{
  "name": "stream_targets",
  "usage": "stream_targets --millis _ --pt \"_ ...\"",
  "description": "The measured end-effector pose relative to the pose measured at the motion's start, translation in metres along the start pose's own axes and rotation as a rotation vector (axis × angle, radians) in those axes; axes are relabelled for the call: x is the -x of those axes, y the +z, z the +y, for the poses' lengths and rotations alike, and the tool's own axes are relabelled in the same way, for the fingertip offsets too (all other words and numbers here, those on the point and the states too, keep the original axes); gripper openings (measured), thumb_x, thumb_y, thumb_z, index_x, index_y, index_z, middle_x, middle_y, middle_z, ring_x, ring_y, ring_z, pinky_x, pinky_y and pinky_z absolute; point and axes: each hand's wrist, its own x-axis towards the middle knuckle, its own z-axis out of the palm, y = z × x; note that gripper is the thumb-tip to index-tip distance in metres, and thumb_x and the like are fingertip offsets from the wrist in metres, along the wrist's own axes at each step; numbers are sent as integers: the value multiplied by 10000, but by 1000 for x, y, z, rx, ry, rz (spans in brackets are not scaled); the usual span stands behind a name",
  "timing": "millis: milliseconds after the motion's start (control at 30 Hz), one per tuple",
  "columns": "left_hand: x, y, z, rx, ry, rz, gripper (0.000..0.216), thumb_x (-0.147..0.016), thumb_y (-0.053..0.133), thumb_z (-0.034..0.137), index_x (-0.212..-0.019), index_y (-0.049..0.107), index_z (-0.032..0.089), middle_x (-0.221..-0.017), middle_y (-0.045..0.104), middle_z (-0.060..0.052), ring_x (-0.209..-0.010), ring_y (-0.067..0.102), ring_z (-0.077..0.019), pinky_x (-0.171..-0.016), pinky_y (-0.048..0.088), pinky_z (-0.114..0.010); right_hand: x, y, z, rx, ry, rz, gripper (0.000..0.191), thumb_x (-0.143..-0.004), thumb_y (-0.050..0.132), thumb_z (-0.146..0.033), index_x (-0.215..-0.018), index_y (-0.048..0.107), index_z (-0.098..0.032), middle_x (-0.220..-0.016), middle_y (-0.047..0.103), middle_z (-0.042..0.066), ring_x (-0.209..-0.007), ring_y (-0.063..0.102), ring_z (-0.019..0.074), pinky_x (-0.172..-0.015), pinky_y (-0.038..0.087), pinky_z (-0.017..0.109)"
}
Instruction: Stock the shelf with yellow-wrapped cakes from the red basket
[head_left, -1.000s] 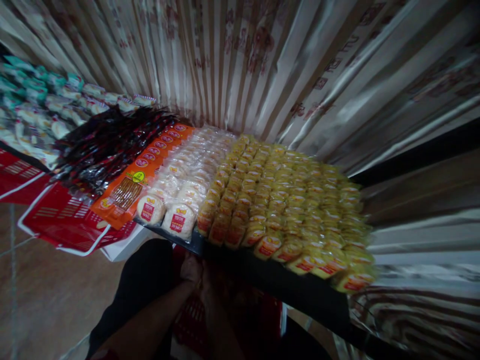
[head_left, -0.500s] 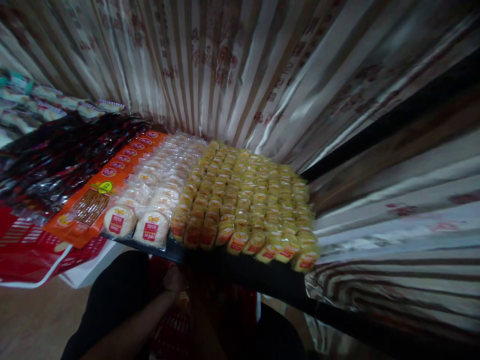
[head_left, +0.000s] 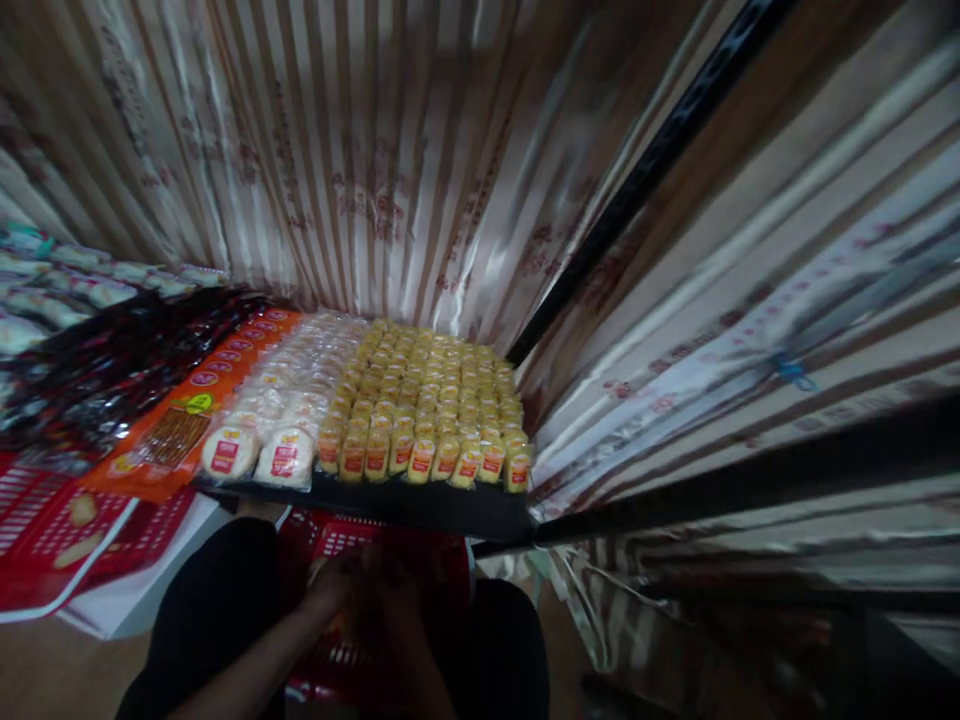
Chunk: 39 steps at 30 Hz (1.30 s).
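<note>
Head view showed the left hand point(head_left: 334, 590) and right hand point(head_left: 394, 605) together over the red basket point(head_left: 337, 535), just below the shelf's point(head_left: 420, 505) front edge, yellow packets point(head_left: 427, 400) above and ahead; dimness hid whether the fingers held anything.

Rows of yellow snack packets point(head_left: 427, 410) fill a black shelf point(head_left: 420, 503), beside white round cakes point(head_left: 289, 400), orange packets point(head_left: 202, 385) and dark wrappers point(head_left: 112, 360); a striped curtain point(head_left: 360, 150) hangs behind.
</note>
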Motion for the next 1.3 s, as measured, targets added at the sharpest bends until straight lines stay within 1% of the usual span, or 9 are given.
stream_targets --millis 100,267,433,567,667,867,1100,1200,1300 --pt "15 4 16 48 34 -17 165 -628 648 257 -766 627 168 -663 652 -4 -713 630 -183 -610 473 -222 10 -8 -1 -36 -20 8 261 -752 615 -371 -903 663 -163 -924 688 81 -891 642 227 -798 498 334" --pt "41 10 44 58 201 -71 189 -645 632 283 -795 595 175 -664 625 16 -699 605 -170 -618 463 -227 28 -31 -8 -92 -247 104 296 -720 569 -318 -964 672 -185 -995 691 82 -942 639 237 -858 479 351" --pt "58 23 68 40 363 -132 169 -681 560 219 -844 564 175 -765 632 -4 -726 595 -162 -651 468 -233 43 -53 -17 -52 -378 197 306 -756 527 -338 -994 649 -190 -1029 677 78 -972 626 216 -881 474 335" --pt "55 46 91 -59 548 -32 227 -709 520 159 -929 577 178 -877 628 -27 -792 587 -157 -724 466 -241 51 -67 -31 32 -484 378 400 -811 469 -398 -1136 569 -187 -1159 611 108 -1059 578 224 -920 447 360" --pt "50 66 114 -112 631 74 250 -748 502 174 -986 577 183 -911 609 -26 -733 570 -133 -706 460 -239 51 -75 -44 86 -554 512 434 -841 417 -396 -1196 512 -167 -1221 554 136 -1082 556 228 -918 442 370" --pt "42 105 153 -183 690 151 278 -762 514 139 -1029 569 187 -974 601 -21 -716 564 -108 -724 455 -230 28 -92 -55 210 -732 596 404 -865 333 -290 -1178 537 -136 -1259 527 152 -1186 475 229 -983 382 420" --pt "36 129 167 -258 672 153 317 -791 502 127 -1095 544 210 -1035 631 -22 -748 604 -120 -792 470 -260 -2 -109 -55 181 -721 654 423 -851 340 -259 -1191 549 -119 -1306 481 171 -1208 459 246 -953 416 424" --pt "39 132 166 -292 666 141 386 -800 474 110 -1171 513 211 -1130 617 -44 -893 620 -146 -896 445 -291 -11 -111 -49 171 -741 645 419 -815 405 -252 -1186 559 -133 -1308 477 172 -1197 470 252 -946 426 422" --pt "42 133 161 -316 706 145 392 -811 426 105 -1185 520 175 -1200 584 -80 -1098 550 -174 -999 380 -307 -16 -112 -42 192 -780 618 436 -794 451 -255 -1199 548 -128 -1308 479 180 -1189 480 254 -954 423 429"
